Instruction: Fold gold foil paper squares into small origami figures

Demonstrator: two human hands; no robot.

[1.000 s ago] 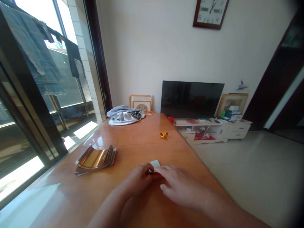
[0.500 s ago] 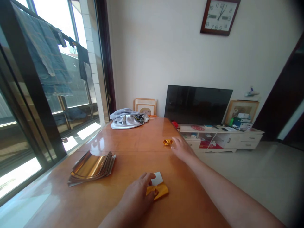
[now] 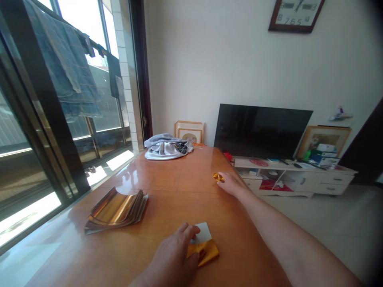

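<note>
A partly folded sheet of gold foil paper (image 3: 209,251), with its white back showing at the far end, lies on the wooden table. My left hand (image 3: 175,253) grips its left side, index finger on the white part and thumb on the gold. Farther off, by the table's right edge, my right hand (image 3: 231,184) has its fingers closed around a small folded gold paper piece (image 3: 218,177). Part of that piece is hidden by the fingers. To the left rests a curved stack of gold foil paper sheets (image 3: 116,209), apart from both hands.
A bundle of grey cloth (image 3: 167,147) lies at the table's far end (image 3: 194,169). Beyond the right edge stand a low white cabinet (image 3: 314,179) and a television (image 3: 260,131). Glass sliding doors (image 3: 38,119) run along the left.
My right hand has closed on the small gold piece, which it was beside before. My left hand stays at the folded sheet. The view has turned slightly left and down.
</note>
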